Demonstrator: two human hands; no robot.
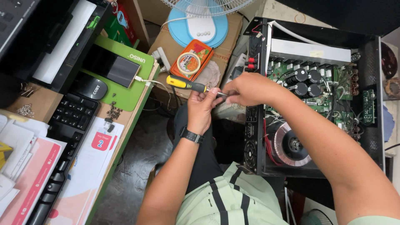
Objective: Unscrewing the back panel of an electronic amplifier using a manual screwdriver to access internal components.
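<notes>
A yellow-handled screwdriver [188,85] lay gripped in the left hand [200,109], shaft pointing toward the open amplifier chassis [260,125], apparently so its tip could be handled. The right hand [246,88], knuckles up just left of the chassis, pinched the tip, both hands closed together above the lap.

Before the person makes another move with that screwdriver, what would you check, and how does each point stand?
1. Left hand grips the yellow-and-black-handled screwdriver: ok.
2. Right hand is at the screwdriver's metal tip: ok.
3. Whether a screw sits on the tip: cannot tell, fingers hide it.
4. Open black metal amplifier chassis has its cover off, green circuit boards exposed: ok.
5. Chassis unplugged from power: cannot tell.
</notes>
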